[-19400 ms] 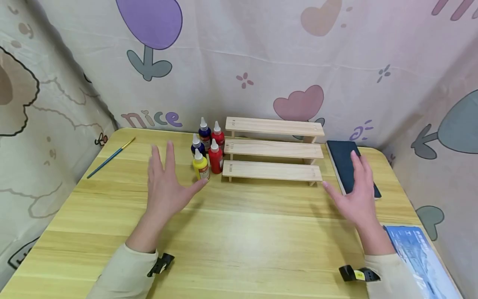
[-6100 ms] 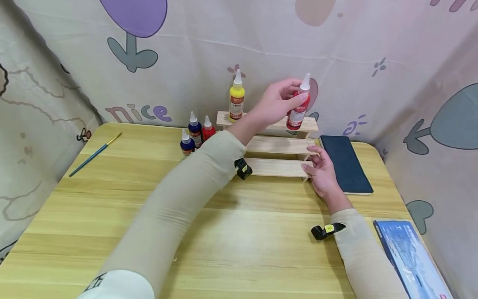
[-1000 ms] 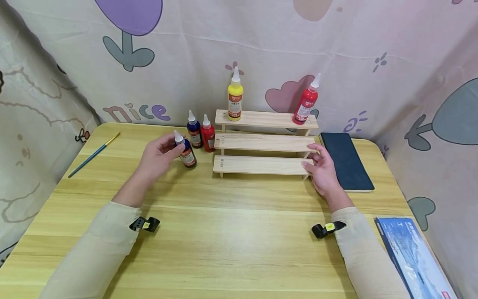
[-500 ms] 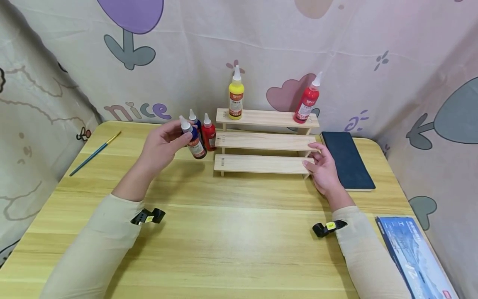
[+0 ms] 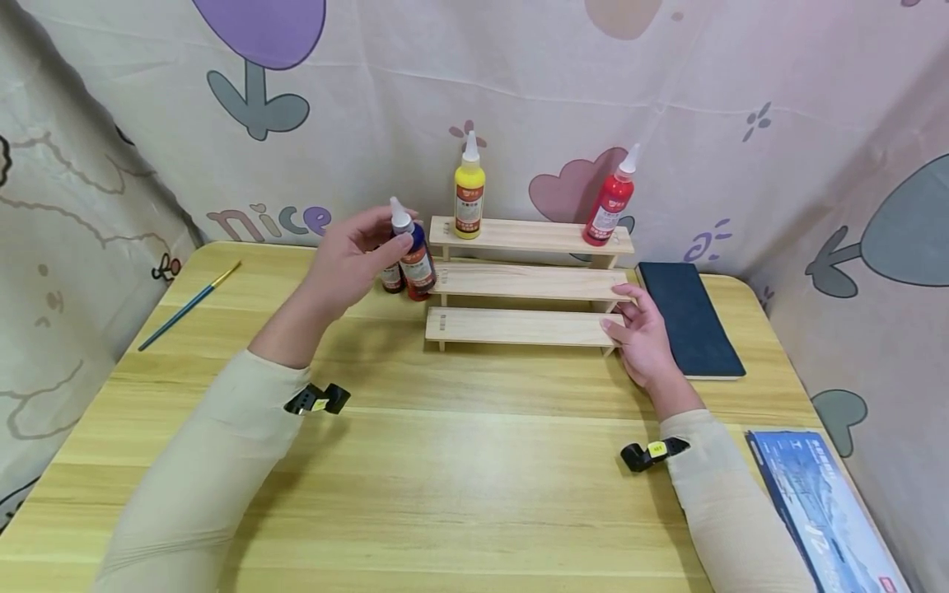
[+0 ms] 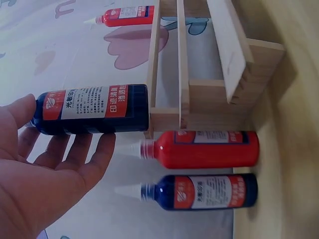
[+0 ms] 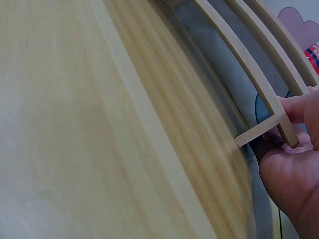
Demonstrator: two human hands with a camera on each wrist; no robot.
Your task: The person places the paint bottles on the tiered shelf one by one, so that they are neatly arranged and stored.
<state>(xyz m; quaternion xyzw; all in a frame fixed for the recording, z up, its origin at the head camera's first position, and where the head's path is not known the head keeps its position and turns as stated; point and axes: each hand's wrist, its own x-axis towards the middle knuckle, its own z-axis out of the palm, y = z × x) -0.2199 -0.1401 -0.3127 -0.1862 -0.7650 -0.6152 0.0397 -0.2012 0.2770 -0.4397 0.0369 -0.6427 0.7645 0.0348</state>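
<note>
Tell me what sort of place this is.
Probably a hobby or craft corner, perhaps at home. The paintbrush and the dark blue bottle in the person's left hand suggest craft work; the cartoon-printed cloth hanging behind the wood-grain table suggests a screened-off corner.

We see a pale, softly creased fabric backdrop [image 5: 408, 91] hanging behind a light yellow wood-grain desk [image 5: 415, 527] with rounded far corners. On the backdrop we make out a large purple tulip print [image 5: 263, 25] with grey-green leaves, the multicoloured lettering "nice" [image 5: 261, 221] and a dusty-pink, scalloped flower print [image 5: 567, 188]. To our left, a cream fabric side panel [image 5: 59, 214] carries brown outlines; to our right, a grey-green tulip print [image 5: 908, 226] sits on similar cloth. Soft, diffuse light leaves a pale sheen on the desk.
</note>
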